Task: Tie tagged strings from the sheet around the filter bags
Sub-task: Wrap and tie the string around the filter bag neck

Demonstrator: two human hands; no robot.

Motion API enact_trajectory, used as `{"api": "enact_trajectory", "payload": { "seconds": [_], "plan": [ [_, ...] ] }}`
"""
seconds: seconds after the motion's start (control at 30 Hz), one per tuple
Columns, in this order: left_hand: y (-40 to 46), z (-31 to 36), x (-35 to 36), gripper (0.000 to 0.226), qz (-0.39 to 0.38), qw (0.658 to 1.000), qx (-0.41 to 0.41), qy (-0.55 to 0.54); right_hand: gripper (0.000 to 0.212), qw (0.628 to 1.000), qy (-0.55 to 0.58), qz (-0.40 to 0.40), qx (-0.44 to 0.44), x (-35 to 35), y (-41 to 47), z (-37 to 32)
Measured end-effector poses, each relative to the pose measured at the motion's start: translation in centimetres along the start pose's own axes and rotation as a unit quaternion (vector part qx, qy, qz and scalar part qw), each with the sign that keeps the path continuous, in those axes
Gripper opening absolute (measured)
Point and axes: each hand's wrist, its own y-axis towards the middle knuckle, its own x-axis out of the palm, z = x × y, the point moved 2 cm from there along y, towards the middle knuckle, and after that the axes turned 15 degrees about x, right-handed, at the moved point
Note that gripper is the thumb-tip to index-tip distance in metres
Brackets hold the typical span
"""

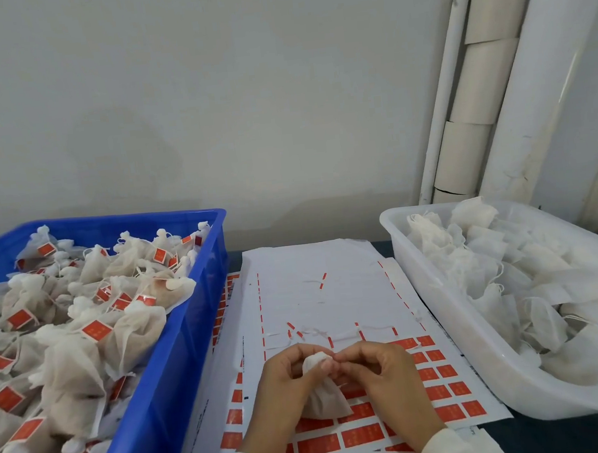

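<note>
Both hands meet low at centre frame over the white sheet of red tags (333, 289): the left hand (287, 375) grips the neck of a white filter bag (323, 397), steadying it while the right hand (375, 369) pinches, seemingly, its string.

blue crate (177, 349): cut off left/bottom | string at fingers (336, 364): too small to tell

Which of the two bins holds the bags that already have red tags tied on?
The blue bin on the left. Its bags carry red tags; those in the white bin on the right are plain.
</note>
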Motion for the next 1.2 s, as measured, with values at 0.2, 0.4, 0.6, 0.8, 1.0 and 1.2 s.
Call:
{"api": "enact_trajectory", "payload": {
  "seconds": [0.2,0.4,0.6,0.8,1.0,1.2],
  "plan": [
    [0.0,0.1,0.0,0.009,-0.024,1.0,-0.017,-0.008,0.017,0.999,-0.023,-0.018,-0.02,-0.2,0.0,-0.1],
    [-0.1,0.0,-0.1,0.015,-0.048,0.999,-0.015,0.001,0.031,0.997,-0.069,-0.04,-0.01,-0.8,0.2,0.0],
    [-0.2,-0.1,-0.1,0.025,-0.033,0.999,-0.015,0.021,0.018,0.998,-0.022,-0.059,-0.02,-0.9,0.1,0.0],
    [-0.1,-0.3,-0.2,0.019,-0.008,1.0,-0.017,0.02,0.021,0.997,-0.003,-0.081,-0.012,-0.9,0.2,-0.1],
    [-0.2,-0.4,-0.3,0.026,-0.017,0.998,0.007,0.066,0.018,0.995,0.004,-0.095,0.012,-1.1,0.3,-0.1],
    [-0.3,-0.5,-0.2,0.024,-0.02,0.995,0.032,0.091,0.016,0.997,-0.064,-0.052,0.002,-0.6,0.2,0.2]
  ]
}}
